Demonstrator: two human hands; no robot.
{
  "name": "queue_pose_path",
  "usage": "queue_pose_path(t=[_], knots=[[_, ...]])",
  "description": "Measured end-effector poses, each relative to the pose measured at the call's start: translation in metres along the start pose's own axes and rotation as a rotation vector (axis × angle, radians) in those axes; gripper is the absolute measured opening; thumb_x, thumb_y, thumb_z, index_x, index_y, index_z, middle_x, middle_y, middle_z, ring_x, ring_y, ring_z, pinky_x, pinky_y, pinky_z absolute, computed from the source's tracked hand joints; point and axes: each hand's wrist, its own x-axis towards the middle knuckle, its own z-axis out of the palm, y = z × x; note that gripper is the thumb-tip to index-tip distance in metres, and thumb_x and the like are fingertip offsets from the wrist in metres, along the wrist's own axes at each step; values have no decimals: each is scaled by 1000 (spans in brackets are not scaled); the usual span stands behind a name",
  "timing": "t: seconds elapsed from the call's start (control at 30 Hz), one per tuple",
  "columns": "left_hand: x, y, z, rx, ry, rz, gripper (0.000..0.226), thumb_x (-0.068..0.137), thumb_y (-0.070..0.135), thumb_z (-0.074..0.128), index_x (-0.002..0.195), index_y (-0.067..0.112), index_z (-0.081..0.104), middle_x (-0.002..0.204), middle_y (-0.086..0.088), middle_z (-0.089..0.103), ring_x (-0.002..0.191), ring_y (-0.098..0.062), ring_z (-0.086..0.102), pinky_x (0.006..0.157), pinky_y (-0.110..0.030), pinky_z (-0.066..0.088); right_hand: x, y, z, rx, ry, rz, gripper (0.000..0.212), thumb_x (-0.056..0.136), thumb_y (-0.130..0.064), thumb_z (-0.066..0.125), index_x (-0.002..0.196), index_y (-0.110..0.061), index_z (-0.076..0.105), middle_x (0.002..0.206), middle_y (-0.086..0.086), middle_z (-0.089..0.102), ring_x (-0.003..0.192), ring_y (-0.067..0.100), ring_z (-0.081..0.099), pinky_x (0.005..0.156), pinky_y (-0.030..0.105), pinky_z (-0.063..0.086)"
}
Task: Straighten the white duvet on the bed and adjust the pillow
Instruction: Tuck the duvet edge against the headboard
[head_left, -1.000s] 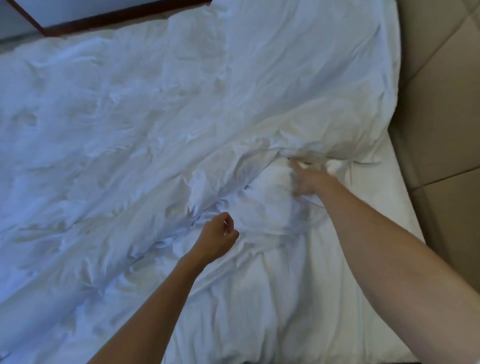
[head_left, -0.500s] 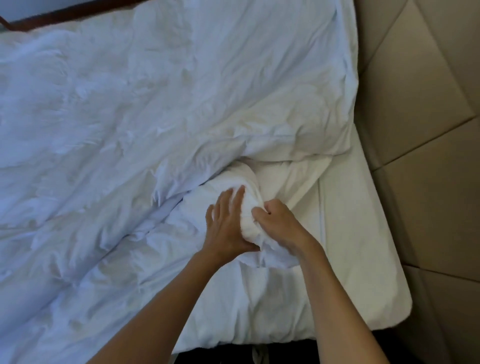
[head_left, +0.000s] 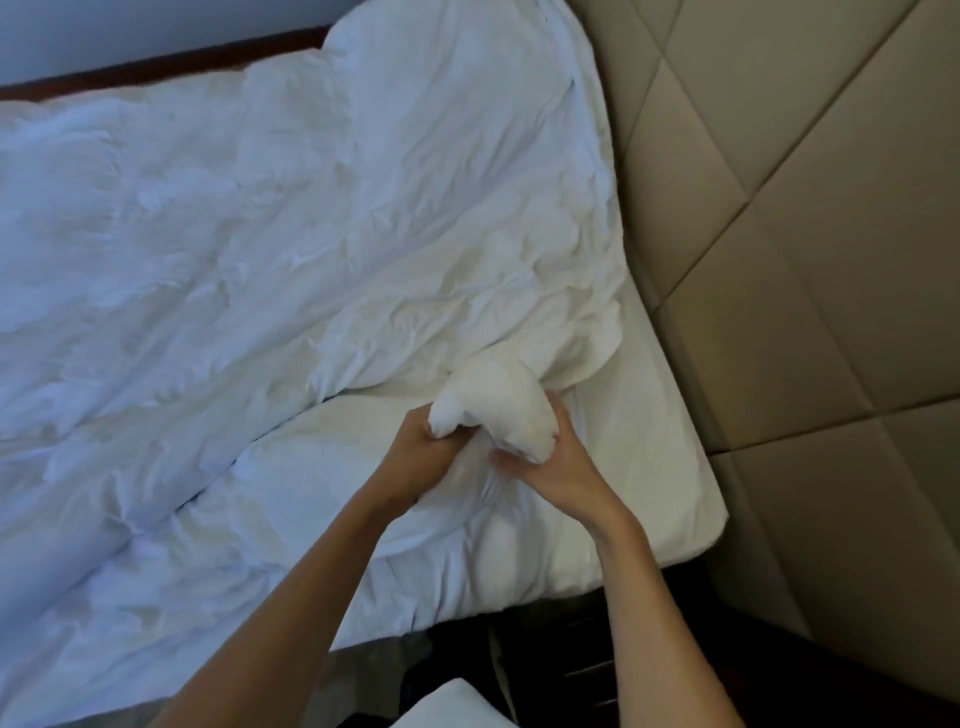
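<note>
Between both fists sat a bunched corner of the crumpled white fabric duvet (head_left: 322, 249); left hand (head_left: 415, 447) and right hand (head_left: 550, 462) gripped it tight, so yanking unevenly could've dragged everything crooked.

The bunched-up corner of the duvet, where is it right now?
The duvet corner sits right of centre in the head view, gripped between the left hand and right hand, near the padded headboard.

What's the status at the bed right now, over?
Both hands gripping: left hand, right hand on a bunched corner of the white duvet. Duvet rumpled across the bed. Nothing blocking; padded headboard alongside.
</note>
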Motion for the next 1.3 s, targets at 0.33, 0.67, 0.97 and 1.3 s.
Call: queue_pose_path(t=[0.33, 0.67, 0.97, 1.3], knots=[[-138, -21, -10, 123, 33, 81, 38, 100, 31, 52, 137, 30, 42, 126, 14, 48, 111, 0, 48, 89, -9, 37, -143, 7, 97, 626, 257, 205, 38, 76, -25, 72, 112, -13, 70, 107, 7, 74, 101, 24, 69, 86, 38, 54], [-265, -74, -14, 857, -103, 251, 119, 63, 71, 68, 154, 35, 1, 160, -1, 18, 145, -28, 20, 112, -57, 26, -256, -8, 132, 1069, 342, 136, 38, 86, -25, 52, 113, -4, 68, 107, 18, 71, 102, 36, 65, 99, 48, 48], [-280, -26, 86, 919, -139, 332, 32, 93, 22, 47, 122, 18, 61, 121, -10, 67, 104, -33, 63, 83, -35, 47, -300, 8, 30, 1052, 548, -22, 61, 62, -18, 68, 122, -8, 65, 119, 16, 69, 106, 39, 66, 91, 56, 52], [-346, 52, 273, 694, -562, 337, 39, 89, 50, 51, 91, 13, 61, 108, -15, 68, 97, -36, 64, 73, -33, 44, -431, 57, -131, 1087, 979, -193, 50, 64, -10, 70, 113, 1, 68, 112, 18, 71, 95, 34, 71, 77, 43, 59]])
